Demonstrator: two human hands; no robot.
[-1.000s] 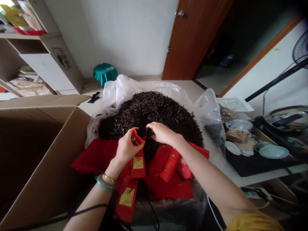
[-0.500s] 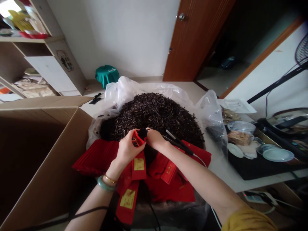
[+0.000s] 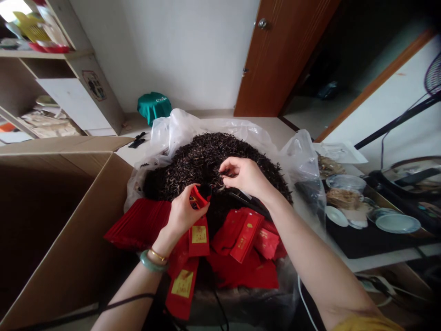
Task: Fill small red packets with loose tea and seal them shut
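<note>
A big heap of dark loose tea leaves (image 3: pixel 213 156) lies in a clear plastic bag (image 3: pixel 172 126) in front of me. My left hand (image 3: pixel 184 211) is closed on a small red pouch (image 3: pixel 198 227) with a gold label, holding its mouth open at the near edge of the heap. Raised a little above the heap, my right hand (image 3: pixel 243 174) pinches a few tea leaves between its fingertips, just right of the pouch's mouth. More red pouches (image 3: pixel 241 239) lie piled under both hands, with a flat stack (image 3: pixel 138 223) to the left.
A large open cardboard box (image 3: pixel 58 216) stands at my left. At the right, a dark tray (image 3: pixel 365 230) carries bowls and plates. A green bundle (image 3: pixel 153 105) sits by the far wall, a brown door (image 3: pixel 275 55) behind it. A shelf unit (image 3: pixel 51 87) is at far left.
My right hand has lifted from the pouch's mouth and moved right and up over the heap, now pinching leaves. The left hand has kept the pouch in place.
</note>
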